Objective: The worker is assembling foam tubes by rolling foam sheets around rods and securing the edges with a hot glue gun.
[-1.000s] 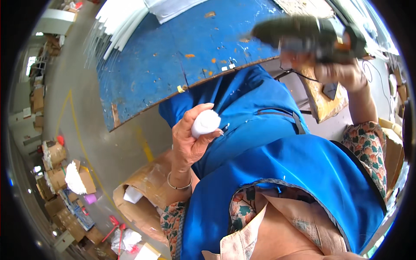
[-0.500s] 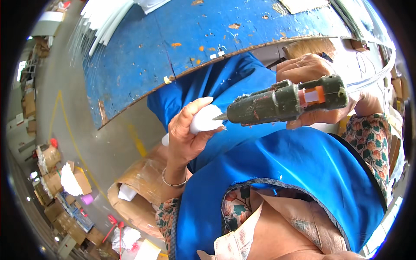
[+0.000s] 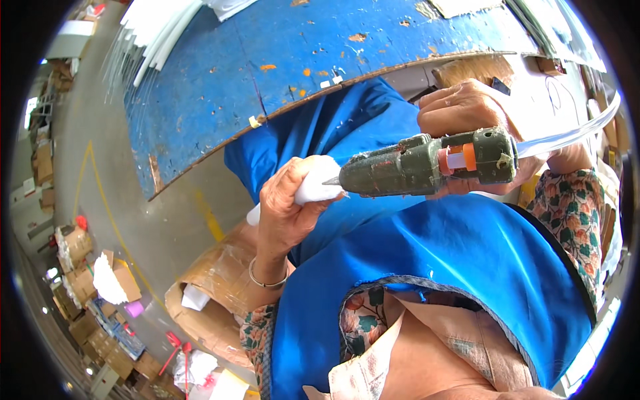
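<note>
My left hand (image 3: 288, 207) is wrapped round a white, soft-looking roll (image 3: 319, 181), whose other end pokes out below my palm. In my right hand (image 3: 463, 110) is a dark green, scuffed glue gun (image 3: 393, 167) with an orange part near its back. A thick translucent stick (image 3: 573, 130) runs from the gun's rear. The gun lies nearly level, its pointed metal nozzle (image 3: 332, 181) against or just in front of the roll's right end; contact cannot be made out. My right fingers are partly hidden behind the gun's body.
Beyond my hands stands a chipped blue table (image 3: 220, 87), with long white rods (image 3: 160, 40) at its far left. Beside my left forearm is an open brown carton (image 3: 217, 293). More boxes (image 3: 100, 340) and a red-handled thing (image 3: 175, 343) lie on the floor at left.
The glue gun has shifted slightly left and rolled a little, showing more of its orange part. The translucent stick behind it has swung into clearer view. My left hand stays nearly still.
</note>
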Action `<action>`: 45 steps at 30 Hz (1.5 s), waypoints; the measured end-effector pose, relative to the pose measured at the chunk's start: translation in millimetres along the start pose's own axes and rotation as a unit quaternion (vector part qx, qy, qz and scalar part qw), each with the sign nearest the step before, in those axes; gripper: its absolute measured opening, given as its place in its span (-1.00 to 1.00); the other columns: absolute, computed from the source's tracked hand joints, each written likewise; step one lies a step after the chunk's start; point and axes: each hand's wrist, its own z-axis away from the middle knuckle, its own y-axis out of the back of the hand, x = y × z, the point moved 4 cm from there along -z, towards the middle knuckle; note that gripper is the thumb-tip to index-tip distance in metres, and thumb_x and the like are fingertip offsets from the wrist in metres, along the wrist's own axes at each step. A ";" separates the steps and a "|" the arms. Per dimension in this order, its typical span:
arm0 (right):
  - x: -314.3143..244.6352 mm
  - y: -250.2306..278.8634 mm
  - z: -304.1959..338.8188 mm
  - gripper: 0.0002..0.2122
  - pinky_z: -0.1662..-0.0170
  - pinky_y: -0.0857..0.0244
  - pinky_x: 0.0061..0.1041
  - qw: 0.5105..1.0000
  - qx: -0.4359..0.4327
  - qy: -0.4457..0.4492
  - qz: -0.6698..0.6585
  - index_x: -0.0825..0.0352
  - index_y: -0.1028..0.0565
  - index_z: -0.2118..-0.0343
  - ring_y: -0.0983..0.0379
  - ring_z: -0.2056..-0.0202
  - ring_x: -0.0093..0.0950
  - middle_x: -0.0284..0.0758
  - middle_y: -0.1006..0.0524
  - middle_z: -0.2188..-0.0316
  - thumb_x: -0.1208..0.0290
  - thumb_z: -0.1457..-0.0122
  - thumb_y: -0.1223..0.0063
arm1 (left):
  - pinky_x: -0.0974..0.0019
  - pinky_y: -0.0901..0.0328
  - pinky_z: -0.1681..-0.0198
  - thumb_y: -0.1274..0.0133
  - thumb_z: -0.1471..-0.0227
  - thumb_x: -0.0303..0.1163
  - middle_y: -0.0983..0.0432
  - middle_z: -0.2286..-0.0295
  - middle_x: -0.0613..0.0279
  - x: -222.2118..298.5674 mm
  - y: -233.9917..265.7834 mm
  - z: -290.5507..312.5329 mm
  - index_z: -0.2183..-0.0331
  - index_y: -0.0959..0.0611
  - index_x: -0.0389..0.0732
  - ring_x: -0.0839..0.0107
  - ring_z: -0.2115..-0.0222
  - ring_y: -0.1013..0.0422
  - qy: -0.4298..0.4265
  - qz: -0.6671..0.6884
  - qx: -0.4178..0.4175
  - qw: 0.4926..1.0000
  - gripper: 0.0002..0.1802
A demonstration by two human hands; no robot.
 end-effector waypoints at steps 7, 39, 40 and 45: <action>7.6 2.3 6.7 -0.68 0.56 -0.10 -0.39 0.999 -0.016 -0.047 0.018 0.33 -0.28 0.67 -0.24 0.66 -0.39 -0.32 -0.24 0.72 0.33 0.17 -0.27 | 0.35 -0.34 0.41 -0.26 0.19 -0.35 -0.51 0.45 0.16 1.9 0.0 -0.6 0.25 -0.55 -0.26 0.30 0.47 -0.46 0.011 0.000 -0.016 1.000 -0.60; 6.2 -2.1 4.4 -0.65 0.54 -0.14 -0.42 1.000 -0.006 -0.026 -0.013 0.35 -0.30 0.64 -0.27 0.63 -0.38 -0.29 -0.28 0.68 0.27 0.20 -0.29 | 0.39 -0.35 0.40 -0.28 0.23 -0.43 -0.53 0.43 0.13 -5.9 2.4 -0.2 0.29 -0.56 -0.29 0.35 0.46 -0.48 0.008 0.021 -0.003 1.000 -0.63; 5.9 -1.2 4.4 -0.65 0.54 -0.14 -0.42 1.000 0.000 -0.022 -0.017 0.35 -0.31 0.64 -0.27 0.62 -0.38 -0.29 -0.29 0.68 0.27 0.20 -0.29 | 0.40 -0.35 0.41 -0.28 0.23 -0.44 -0.54 0.43 0.13 -5.1 3.0 -0.8 0.29 -0.56 -0.29 0.36 0.46 -0.48 0.011 0.022 -0.001 1.000 -0.63; 7.0 2.1 7.8 -0.65 0.52 -0.18 -0.42 0.999 0.026 -0.025 -0.032 0.36 -0.32 0.62 -0.30 0.61 -0.36 -0.27 -0.32 0.65 0.26 0.21 -0.29 | 0.45 -0.34 0.40 -0.28 0.19 -0.45 -0.54 0.44 0.20 -9.4 6.5 -7.7 0.25 -0.56 -0.29 0.49 0.47 -0.44 0.082 0.081 -0.051 0.992 -0.62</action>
